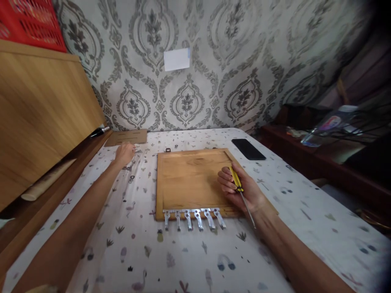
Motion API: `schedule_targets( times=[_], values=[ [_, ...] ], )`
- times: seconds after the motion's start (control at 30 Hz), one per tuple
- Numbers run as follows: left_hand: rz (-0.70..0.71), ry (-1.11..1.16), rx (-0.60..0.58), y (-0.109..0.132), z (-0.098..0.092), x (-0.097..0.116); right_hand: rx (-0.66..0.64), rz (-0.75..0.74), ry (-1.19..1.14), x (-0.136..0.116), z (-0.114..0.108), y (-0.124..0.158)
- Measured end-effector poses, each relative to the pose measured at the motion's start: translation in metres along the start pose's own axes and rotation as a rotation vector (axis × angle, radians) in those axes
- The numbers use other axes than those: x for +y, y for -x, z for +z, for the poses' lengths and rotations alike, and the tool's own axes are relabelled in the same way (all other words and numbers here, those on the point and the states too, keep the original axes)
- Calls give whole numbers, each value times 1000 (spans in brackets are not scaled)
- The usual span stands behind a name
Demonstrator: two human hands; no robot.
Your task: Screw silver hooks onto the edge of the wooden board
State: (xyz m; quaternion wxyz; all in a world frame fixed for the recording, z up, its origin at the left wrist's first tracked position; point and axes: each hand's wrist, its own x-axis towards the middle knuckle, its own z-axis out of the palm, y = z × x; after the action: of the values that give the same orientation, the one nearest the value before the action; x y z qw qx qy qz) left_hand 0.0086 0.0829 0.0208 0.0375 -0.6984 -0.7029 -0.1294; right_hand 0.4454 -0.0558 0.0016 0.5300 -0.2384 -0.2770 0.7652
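A wooden panel (191, 179) lies on the patterned white cloth. Along its near edge several metal hinge-like pieces (198, 219) stand in a row, their arms hanging past the edge. Over the panel's right side, my right hand (241, 189) is closed round the yellow and black handle of a screwdriver (235, 178), whose shaft points toward me. My left hand (124, 154) reaches out to the far left, beside a flat brown cardboard piece (130, 137). Its fingers are together at a small, pale thing, too small to name.
A black phone (249, 149) lies right of the panel. At the left is a wooden cabinet (42, 118) with a red basket (30, 24) on top. A clear plastic bottle (328, 124) is on the dark red furniture at right. A patterned wall stands behind the table.
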Motion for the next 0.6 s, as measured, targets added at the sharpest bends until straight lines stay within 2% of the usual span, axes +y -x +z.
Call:
schedule_targets(
  times=[0.4,0.6],
  values=[
    [-67,91,-121,-16,4,-7,-12,-12,14,3,0,3],
    [-28,163,-158,-9,12,-9,-2,-21,25,2,1,4]
  ],
)
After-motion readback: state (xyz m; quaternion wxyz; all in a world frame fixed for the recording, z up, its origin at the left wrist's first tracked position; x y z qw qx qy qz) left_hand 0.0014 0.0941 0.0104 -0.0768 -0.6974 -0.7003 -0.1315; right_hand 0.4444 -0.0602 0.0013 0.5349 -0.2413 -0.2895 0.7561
